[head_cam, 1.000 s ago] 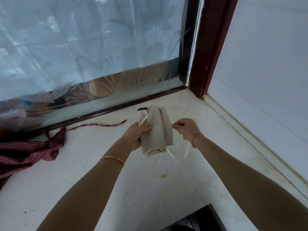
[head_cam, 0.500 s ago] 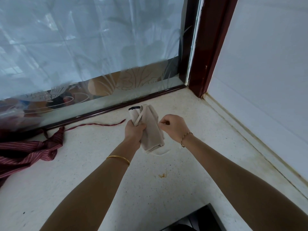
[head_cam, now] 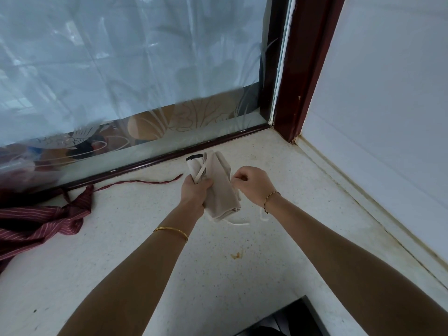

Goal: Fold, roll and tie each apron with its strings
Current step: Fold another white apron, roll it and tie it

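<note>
A beige apron [head_cam: 220, 187], rolled into a short bundle with a black-edged end pointing at the window, is held above the speckled counter [head_cam: 218, 275]. My left hand [head_cam: 195, 190] grips the roll's left side and pins a pale string that crosses it. My right hand [head_cam: 252, 183] pinches another pale string [head_cam: 238, 223] at the roll's right side; its loose end trails down onto the counter. A dark red striped apron [head_cam: 41, 219] lies crumpled at the far left, one string [head_cam: 145, 182] stretched along the window sill.
An etched glass window [head_cam: 135, 69] with a dark red frame [head_cam: 303, 69] closes the back. A white wall [head_cam: 388, 117] runs along the right. A dark object [head_cam: 288, 321] sits at the counter's near edge. A small orange stain [head_cam: 237, 255] marks the counter.
The roll and both hands first moved left and closer together, then my right hand pulled its string out to the right; the string's loose end now trails on the counter.
</note>
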A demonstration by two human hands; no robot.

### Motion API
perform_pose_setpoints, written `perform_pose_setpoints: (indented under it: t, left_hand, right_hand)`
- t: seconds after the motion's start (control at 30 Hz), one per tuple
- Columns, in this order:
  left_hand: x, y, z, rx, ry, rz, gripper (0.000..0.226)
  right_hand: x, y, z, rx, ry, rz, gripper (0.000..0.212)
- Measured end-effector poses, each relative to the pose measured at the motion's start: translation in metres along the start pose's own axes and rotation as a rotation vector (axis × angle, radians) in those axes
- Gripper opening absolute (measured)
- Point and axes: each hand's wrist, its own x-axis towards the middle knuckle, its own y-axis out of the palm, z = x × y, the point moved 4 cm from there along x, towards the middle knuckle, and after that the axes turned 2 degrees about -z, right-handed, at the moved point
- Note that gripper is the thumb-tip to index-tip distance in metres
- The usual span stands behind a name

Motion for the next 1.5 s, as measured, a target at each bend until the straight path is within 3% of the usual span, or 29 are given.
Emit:
perform_pose_setpoints:
  t: [0.27,0.47,0.63,0.8,1.03,1.27,1.5]
  left_hand:
    - [-0.003,-0.007,-0.005,-0.074,-0.054,0.096,0.031]
    - [-0.007,-0.007,-0.006,-0.069,-0.068,0.185,0.032]
    - [-0.010,-0.006,-0.008,-0.074,-0.101,0.271,0.040]
    - [-0.008,-0.010,-0.009,-0.101,-0.093,0.261,0.039]
    - [-0.005,-0.016,-0.005,-0.121,-0.046,0.187,0.032]
    - [-0.001,-0.014,-0.002,-0.120,-0.044,0.089,0.028]
    - [-0.002,-0.002,0.001,-0.126,-0.026,0.105,0.034]
  right_hand:
    - [0.009,-0.024,-0.046,-0.177,0.323,-0.132,0.013]
    - [0.006,-0.024,-0.067,-0.248,0.441,-0.091,0.020]
    - [0.003,-0.015,-0.067,-0.120,0.503,0.018,0.023]
    - [0.006,-0.017,-0.060,-0.200,0.415,-0.038,0.025]
    - [0.011,-0.020,-0.042,-0.018,0.286,-0.118,0.016]
    - [0.000,-0.006,-0.005,0.142,0.161,0.025,0.013]
    - [-0.028,0.032,0.034,-0.001,-0.077,0.157,0.017]
